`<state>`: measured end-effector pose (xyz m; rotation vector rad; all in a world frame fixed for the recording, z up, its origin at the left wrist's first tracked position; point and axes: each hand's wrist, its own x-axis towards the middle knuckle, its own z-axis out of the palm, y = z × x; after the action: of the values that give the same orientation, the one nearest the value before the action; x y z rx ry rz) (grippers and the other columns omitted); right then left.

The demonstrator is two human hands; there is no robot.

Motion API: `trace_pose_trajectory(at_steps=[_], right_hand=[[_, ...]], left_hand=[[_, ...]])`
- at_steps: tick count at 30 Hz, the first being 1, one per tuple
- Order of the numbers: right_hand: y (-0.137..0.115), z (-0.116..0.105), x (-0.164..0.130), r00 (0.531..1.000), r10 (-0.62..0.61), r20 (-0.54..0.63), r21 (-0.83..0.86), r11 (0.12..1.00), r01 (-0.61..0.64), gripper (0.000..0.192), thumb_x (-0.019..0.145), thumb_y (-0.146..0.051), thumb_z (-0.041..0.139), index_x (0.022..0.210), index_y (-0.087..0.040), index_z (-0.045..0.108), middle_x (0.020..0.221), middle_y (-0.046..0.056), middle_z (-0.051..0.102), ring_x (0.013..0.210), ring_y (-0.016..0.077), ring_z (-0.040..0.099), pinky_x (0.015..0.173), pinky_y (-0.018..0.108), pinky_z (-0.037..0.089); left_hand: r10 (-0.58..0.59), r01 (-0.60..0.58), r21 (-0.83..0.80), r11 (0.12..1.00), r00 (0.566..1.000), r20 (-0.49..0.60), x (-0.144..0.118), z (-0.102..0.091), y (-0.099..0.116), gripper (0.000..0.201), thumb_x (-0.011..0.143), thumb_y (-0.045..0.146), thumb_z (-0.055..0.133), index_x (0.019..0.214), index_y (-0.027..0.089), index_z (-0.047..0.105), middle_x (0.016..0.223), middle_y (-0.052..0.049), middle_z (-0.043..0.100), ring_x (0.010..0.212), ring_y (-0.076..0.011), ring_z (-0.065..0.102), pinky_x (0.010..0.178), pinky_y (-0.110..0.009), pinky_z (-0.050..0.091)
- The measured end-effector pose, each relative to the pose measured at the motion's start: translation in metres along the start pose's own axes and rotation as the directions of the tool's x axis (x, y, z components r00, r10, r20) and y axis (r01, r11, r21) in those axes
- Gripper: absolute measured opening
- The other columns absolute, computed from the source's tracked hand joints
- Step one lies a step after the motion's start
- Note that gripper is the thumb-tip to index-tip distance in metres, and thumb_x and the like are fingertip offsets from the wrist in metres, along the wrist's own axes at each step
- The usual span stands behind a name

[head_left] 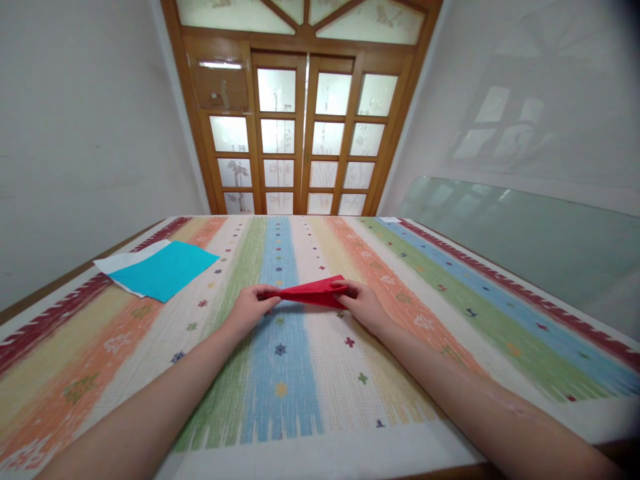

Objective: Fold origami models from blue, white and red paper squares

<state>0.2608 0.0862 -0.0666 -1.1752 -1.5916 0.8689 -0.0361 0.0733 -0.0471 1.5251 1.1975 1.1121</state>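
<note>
A folded red paper (pixel 307 291), long and pointed toward the left, is stretched between my two hands just over the striped tablecloth (pixel 280 333). Its narrow tip is pinched by my left hand (pixel 253 307), thumb and fingers closed on it. At the wider right end, my right hand (pixel 361 303) grips the paper between thumb and fingers. Whether the paper rests on the cloth or hovers slightly above it, I cannot tell.
A blue sheet of paper (pixel 167 270) lies over white paper (pixel 120 260) at the table's left. A greenish glass panel (pixel 525 233) leans by the right wall. Wooden doors (pixel 305 127) with frosted panes stand beyond the table's far edge.
</note>
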Motion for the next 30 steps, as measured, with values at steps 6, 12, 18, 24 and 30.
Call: trace_pose_trajectory(at_steps=[6,12,18,24,30], right_hand=[[-0.004,-0.001,0.0,1.0,0.015,0.006,-0.047,0.999,-0.014,0.031,0.076,-0.026,0.064,0.104,-0.018,0.075,0.096,0.007,0.077,0.084,0.0205,0.072,0.077,0.035,0.057],[-0.012,-0.011,0.0,0.997,-0.069,0.046,-0.185,0.98,0.076,0.024,0.079,-0.027,0.064,0.098,-0.021,0.078,0.091,0.005,0.075,0.082,0.02,0.068,0.076,0.034,0.053],[-0.012,-0.025,0.002,0.985,-0.149,0.086,-0.32,0.932,0.169,0.019,0.08,-0.027,0.065,0.088,-0.024,0.081,0.087,0.004,0.069,0.081,0.0196,0.063,0.076,0.032,0.049],[0.006,-0.067,0.025,0.994,-0.109,0.01,-0.427,0.898,0.103,0.022,0.083,-0.037,0.063,0.087,-0.024,0.081,0.085,0.003,0.072,0.08,0.0203,0.064,0.072,0.03,0.048],[0.052,-0.153,0.059,0.954,0.005,-0.299,-0.54,0.824,-0.173,0.03,0.089,-0.039,0.061,0.094,-0.016,0.079,0.082,0.007,0.075,0.077,0.0238,0.066,0.071,0.034,0.048]], left_hand=[[0.004,-0.004,0.013,1.0,1.0,-0.024,0.001,0.001,0.003,0.03,0.07,0.028,0.073,0.097,0.014,0.078,0.078,-0.007,0.075,0.057,-0.0149,0.057,0.057,-0.027,0.044],[-0.02,0.02,-0.005,1.0,0.999,-0.03,0.002,0.0,0.003,0.032,0.071,0.029,0.074,0.099,0.013,0.078,0.08,-0.008,0.076,0.058,-0.0149,0.057,0.056,-0.026,0.043],[-0.021,0.021,-0.035,0.999,1.0,-0.01,0.003,0.001,-0.003,0.043,0.072,0.033,0.077,0.11,0.014,0.074,0.082,-0.007,0.075,0.056,-0.0137,0.058,0.057,-0.026,0.046],[-0.024,0.02,-0.157,0.987,0.999,-0.025,0.003,0.004,-0.004,0.084,0.066,0.038,0.082,0.139,0.014,0.048,0.111,-0.013,0.068,0.076,-0.0177,0.067,0.056,-0.025,0.05],[-0.029,0.021,-0.118,0.993,0.997,-0.069,0.005,0.006,-0.006,0.078,0.069,0.039,0.077,0.136,0.014,0.045,0.115,-0.012,0.059,0.073,-0.0142,0.064,0.055,-0.025,0.052]])
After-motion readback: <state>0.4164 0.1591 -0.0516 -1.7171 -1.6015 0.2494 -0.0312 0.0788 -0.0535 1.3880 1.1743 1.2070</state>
